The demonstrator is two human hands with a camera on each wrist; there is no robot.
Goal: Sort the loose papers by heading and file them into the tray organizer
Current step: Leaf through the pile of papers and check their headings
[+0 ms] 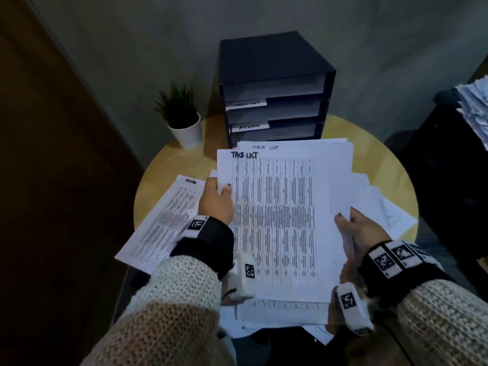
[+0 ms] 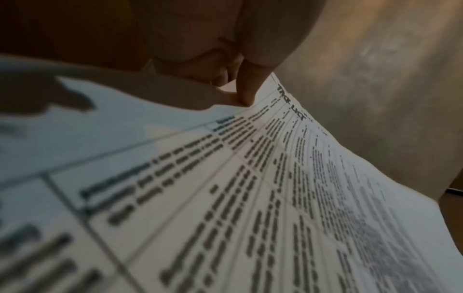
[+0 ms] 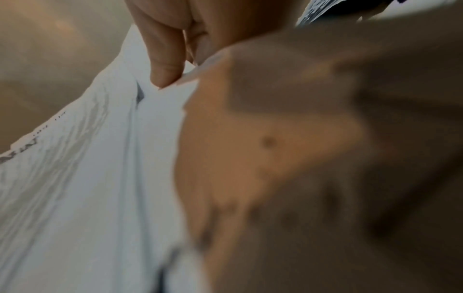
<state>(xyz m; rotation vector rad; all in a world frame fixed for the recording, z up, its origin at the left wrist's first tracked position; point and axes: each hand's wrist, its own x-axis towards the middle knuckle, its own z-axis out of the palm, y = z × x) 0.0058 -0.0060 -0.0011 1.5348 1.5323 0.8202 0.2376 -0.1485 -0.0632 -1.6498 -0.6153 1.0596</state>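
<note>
Round wooden tabletop (image 1: 369,143) against a grey wall, dim light. Tray organizer (image 1: 274,85) stands at the back edge, dark, three open slots facing the person; lower label reads ADMIN, the upper one is too blurred to read. Small potted plant (image 1: 182,114) just left of it. Left hand (image 1: 215,200) pinches the left edge of the "TASK LIST" sheet (image 1: 277,220), thumb on top and fingers under; the left wrist view confirms the pinch near the heading corner. Right hand (image 1: 361,231) grips the right edge of the same held papers, thumb on top; the right wrist view shows a fingertip (image 3: 165,73) pressed on the paper edge, rest blurred. More sheets sit behind the top one, one also headed TASK LIST, so this looks like a small bundle, count unclear. Loose papers (image 1: 383,204) lie spread under and to the right of it on the tabletop. One sheet headed ADMIN (image 1: 163,223) lies apart at left, overhanging the tabletop edge. Another paper stack (image 1: 475,107) far right, off the tabletop. Handling, my read: light, floppy, slick sheet-on-sheet, so a bundle will fan or slip if held one-sided. Best grip is both long edges as now; square the bundle before feeding it short edge first into a slot. Risk: curled corners catching on the slot lip.
</note>
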